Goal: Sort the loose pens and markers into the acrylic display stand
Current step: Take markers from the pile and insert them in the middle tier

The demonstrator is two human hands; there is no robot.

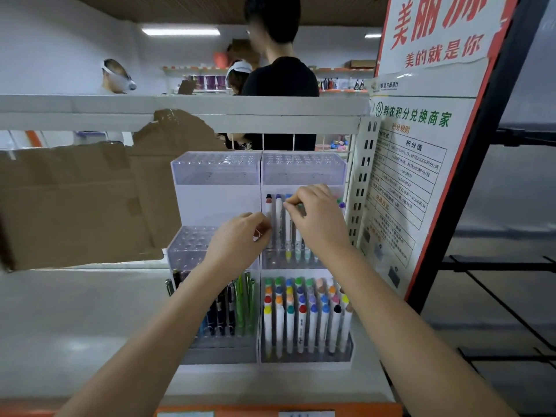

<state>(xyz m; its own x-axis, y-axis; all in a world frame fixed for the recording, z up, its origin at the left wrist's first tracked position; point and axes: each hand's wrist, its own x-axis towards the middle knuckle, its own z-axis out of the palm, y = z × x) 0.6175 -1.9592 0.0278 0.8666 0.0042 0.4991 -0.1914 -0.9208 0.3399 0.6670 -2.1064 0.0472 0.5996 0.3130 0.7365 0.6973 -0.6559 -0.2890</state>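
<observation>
Pinching marker (289, 219) top, right hand (316, 219); upright axis, slot at 6 o'clock; left hand (240, 239) curled beside, contents unclear.

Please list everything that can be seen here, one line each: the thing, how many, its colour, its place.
acrylic display stand: one, clear and white, three tiers, on the shelf
markers: many, white with coloured caps, bottom right tier
markers in the middle right tier: a few, white
pens: several, dark and green, bottom left tier
cardboard box: one, brown, left
poster: one, white and red, right
left hand: at the middle tier
right hand: pinches a marker top
</observation>
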